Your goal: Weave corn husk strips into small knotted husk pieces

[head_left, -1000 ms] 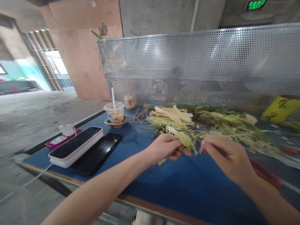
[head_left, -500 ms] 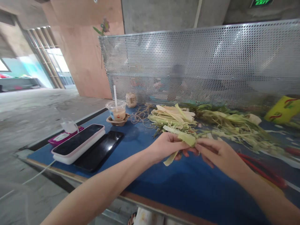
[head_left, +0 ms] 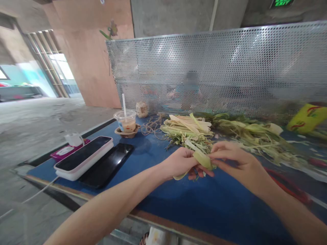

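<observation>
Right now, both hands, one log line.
left hand: holds green strip | right hand: at strip's end | beyond: leaf pile | surface: blue tabletop

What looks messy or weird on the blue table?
The string beside the cup looks messy: its loops are tangled. Loose leaves lie scattered at the right, unlike the neater pile in the middle. The cup stands upright, and I see no spill.

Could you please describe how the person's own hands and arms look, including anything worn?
The left hand and right hand are ungloved. The left forearm and right forearm are bare as far as they show, with no sleeve, watch or bracelet visible. No markings show clearly; a ring cannot be ruled out.
</observation>
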`<state>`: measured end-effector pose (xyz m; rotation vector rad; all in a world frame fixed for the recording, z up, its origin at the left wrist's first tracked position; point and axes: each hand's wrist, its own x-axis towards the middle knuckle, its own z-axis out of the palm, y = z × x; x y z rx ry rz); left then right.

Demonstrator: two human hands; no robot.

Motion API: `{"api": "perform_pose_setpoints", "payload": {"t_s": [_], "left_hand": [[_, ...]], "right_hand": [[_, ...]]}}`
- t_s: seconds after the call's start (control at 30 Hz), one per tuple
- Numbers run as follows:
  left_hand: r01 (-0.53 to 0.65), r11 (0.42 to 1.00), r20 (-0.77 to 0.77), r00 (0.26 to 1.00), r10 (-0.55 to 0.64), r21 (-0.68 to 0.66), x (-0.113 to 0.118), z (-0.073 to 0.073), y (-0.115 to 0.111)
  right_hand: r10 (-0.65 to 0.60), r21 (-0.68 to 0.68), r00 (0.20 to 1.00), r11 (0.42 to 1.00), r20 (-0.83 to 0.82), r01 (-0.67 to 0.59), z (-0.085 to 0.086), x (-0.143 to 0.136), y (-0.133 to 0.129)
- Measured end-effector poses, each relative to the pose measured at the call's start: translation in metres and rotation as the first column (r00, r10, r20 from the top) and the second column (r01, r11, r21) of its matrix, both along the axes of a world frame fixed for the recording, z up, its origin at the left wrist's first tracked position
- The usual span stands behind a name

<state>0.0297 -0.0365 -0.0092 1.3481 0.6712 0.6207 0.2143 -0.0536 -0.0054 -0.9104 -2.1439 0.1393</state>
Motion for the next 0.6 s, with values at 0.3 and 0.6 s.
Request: {"api": "perform_pose_setpoints", "payload": {"t_s": [0.3,0.6], "left_hand": [[0.023,0.999,-0.061,0.998,-0.021,0.028,0.0007,0.0017,-0.0008],[0.087,0.986,0.059,0.995,-0.08,-0.139,0.0014,0.0035,-0.0023]], "right_hand": [[0.03,0.081,0.999,0.996,0.04,-0.033,0.0028,-0.0016,-0.0064],[-0.047,-0.054,0.999,0.997,0.006,0.048,0.0008,-0.0004,-0.0082]]}}
